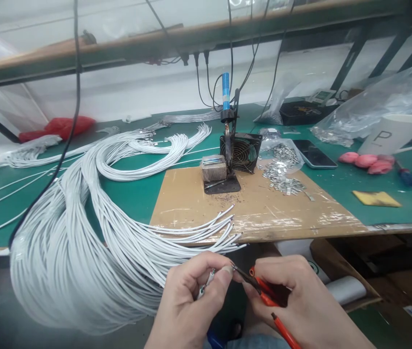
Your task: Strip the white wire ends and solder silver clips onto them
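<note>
At the front edge of the bench, my left hand (194,295) is closed, thumb against forefinger. A small white-and-metal piece (206,283) shows between its fingers; whether it is the end of a cable I cannot tell. My right hand (296,295) is wrapped round orange-handled pliers (264,289). Their dark jaws reach the left fingertips, and what lies between the jaws is too small to make out. Just behind and left of my hands is a large bundle of white cables (118,232), its loose ends fanned over a brown board (282,223).
A soldering iron (226,92) stands upright beside a small fan (245,152). Small metal terminals (285,179) lie heaped to the right, near a phone (314,153). Further right are a white mug (390,135), pink lumps (367,161) and a yellow sponge (376,198).
</note>
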The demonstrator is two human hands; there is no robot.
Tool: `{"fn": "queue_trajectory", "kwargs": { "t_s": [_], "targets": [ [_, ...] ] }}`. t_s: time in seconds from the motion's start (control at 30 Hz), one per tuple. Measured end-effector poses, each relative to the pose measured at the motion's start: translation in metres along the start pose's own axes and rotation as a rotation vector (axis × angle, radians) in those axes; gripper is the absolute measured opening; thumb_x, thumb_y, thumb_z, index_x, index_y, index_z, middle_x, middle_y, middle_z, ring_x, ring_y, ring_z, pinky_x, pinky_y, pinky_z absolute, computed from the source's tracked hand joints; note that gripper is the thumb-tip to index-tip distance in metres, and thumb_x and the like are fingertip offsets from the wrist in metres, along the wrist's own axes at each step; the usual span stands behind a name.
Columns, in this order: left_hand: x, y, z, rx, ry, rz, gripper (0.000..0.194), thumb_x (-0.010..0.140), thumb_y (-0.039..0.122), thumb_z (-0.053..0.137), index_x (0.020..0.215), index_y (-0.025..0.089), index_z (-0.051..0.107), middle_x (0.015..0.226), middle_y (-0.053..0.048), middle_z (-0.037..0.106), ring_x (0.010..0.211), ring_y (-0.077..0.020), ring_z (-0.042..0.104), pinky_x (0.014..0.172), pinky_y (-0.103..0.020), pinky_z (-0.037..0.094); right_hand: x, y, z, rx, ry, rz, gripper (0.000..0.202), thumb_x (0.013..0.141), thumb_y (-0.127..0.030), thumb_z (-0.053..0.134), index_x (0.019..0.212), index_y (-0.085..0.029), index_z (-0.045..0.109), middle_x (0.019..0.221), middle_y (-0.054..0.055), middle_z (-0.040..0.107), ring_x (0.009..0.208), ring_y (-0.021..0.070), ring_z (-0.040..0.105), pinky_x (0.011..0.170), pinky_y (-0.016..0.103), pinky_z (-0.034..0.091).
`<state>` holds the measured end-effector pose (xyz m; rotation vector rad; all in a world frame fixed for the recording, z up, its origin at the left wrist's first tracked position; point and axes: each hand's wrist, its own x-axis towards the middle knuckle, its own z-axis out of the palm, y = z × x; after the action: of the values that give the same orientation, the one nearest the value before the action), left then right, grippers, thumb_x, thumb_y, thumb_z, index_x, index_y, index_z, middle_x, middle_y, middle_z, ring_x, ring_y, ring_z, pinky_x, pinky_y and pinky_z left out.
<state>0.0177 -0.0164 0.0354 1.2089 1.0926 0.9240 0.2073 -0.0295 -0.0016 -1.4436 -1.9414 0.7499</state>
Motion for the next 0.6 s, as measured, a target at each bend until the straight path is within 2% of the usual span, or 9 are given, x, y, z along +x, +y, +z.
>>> {"fn": "queue_trajectory", "kwargs": {
  "t_s": [0.3, 0.47, 0.6],
  "targets": [
    [-0.0018, 0.0044, 0.0026, -0.029, 0.04, -0.035, 0.02, 0.089, 0.035, 0.068, 0.078, 0.021, 0.078, 0.077, 0.0, 0.073, 0.077, -0.017, 0.056, 0.075, -0.026, 0.039, -0.0008, -0.0025, -0.0016, -0.015, -0.009, -0.019, 0.041, 0.075, -0.01, 0.06, 0.061, -0.019, 0.022, 0.058, -0.007, 0.026, 0.055, 0.0094, 0.025, 0.048, 0.026, 0.021],
    [-0.0016, 0.0066, 0.0055, -0.051, 0.051, -0.024, 0.019, 0.087, 0.034, 0.07, 0.076, 0.02, 0.078, 0.079, -0.001, 0.076, 0.08, -0.0173, 0.061, 0.078, -0.025, 0.042, 0.001, -0.0015, -0.0006, -0.039, 0.021, -0.057, 0.04, 0.07, -0.006, 0.059, 0.061, -0.019, 0.022, 0.057, -0.007, 0.027, 0.054, 0.0082, 0.025, 0.048, 0.024, 0.021],
    [-0.0016, 0.0061, 0.0062, -0.084, 0.05, -0.024, 0.019, 0.087, 0.035, 0.071, 0.076, 0.021, 0.078, 0.079, -0.002, 0.076, 0.081, -0.0192, 0.064, 0.079, -0.026, 0.045, 0.0014, -0.002, 0.0013, -0.077, 0.081, -0.126, 0.041, 0.073, -0.007, 0.06, 0.062, -0.02, 0.022, 0.057, -0.007, 0.028, 0.053, 0.0077, 0.026, 0.047, 0.022, 0.021]
  ]
}}
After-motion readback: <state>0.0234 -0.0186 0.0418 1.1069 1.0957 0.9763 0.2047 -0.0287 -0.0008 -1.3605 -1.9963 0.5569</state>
